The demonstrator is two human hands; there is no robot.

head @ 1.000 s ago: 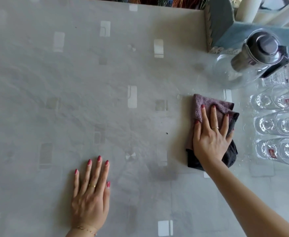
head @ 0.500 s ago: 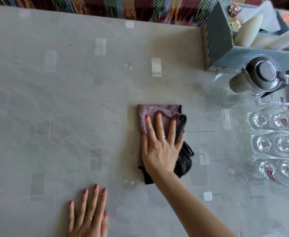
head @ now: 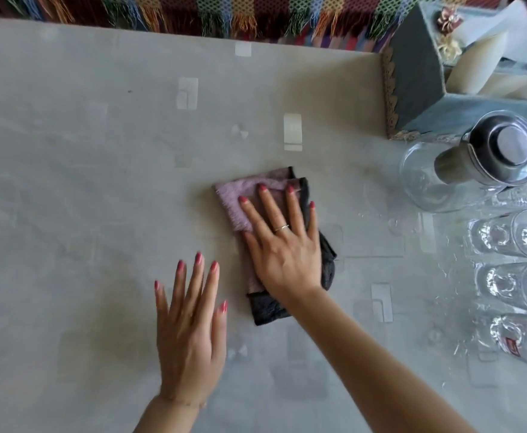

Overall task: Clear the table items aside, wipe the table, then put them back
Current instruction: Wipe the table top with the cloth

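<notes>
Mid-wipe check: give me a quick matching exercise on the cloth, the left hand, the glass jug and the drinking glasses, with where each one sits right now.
Things:
1. cloth
2. left hand
3. glass jug
4. drinking glasses

Places or states:
A. in rows at the right edge of the table
B. flat on the bare tabletop, fingers straight
C. pressed under the right hand
D. beside the blue-grey box, steel lid on

Pairs: 1-C, 2-B, 3-D, 4-A

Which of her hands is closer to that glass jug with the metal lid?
Right hand, pressing the cloth, with the jug off to its right. Left hand lies flat farther away.
</notes>
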